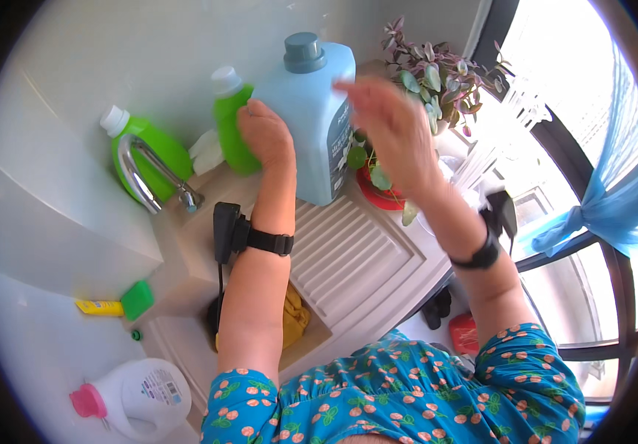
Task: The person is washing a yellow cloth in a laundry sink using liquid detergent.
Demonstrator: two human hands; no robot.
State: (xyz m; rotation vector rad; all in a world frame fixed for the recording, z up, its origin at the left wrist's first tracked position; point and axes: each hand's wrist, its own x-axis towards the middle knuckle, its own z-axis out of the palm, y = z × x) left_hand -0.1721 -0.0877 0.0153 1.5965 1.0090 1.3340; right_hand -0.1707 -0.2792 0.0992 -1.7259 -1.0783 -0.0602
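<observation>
A large light-blue detergent jug [302, 105] with a grey-blue cap stands at the back of the washboard sink [347, 250]. My left hand [267, 132] is curled at the jug's left side, apparently around its handle; most of its fingertips are hidden. Just behind that hand is a green bottle [232, 133] with a white cap. Motion-blurred and raised, my right hand [394, 136] is beside the jug's right side, fingers extended and holding nothing. Black straps with small devices sit on both wrists.
At left are a chrome faucet [144, 161], another green bottle [155, 150], a green sponge [137, 299], a yellow tube [100, 308] and a white jug [149, 397]. Yellow cloth [295, 319] lies in the basin. Potted plants [441, 72] stand right, near a window with a blue curtain [602, 211].
</observation>
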